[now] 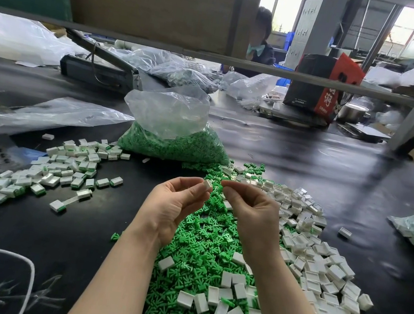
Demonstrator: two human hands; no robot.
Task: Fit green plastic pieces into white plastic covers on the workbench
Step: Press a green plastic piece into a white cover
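Black workbench [336, 162] holds green pieces [193, 250], white covers [318, 271], bag [174, 129].

The black workbench [323, 160] carries loose green pieces [200, 254], white covers [318, 271], fitted covers [60, 173] and a bag [172, 129] of green pieces.

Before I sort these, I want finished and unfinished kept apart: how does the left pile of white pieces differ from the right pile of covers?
The left pile shows green edges in its white cases; the right pile shows plain white, open covers. The left pile lies alone on the black bench; the right pile borders and overlaps the loose green pieces. Both hold small white rectangular shells.
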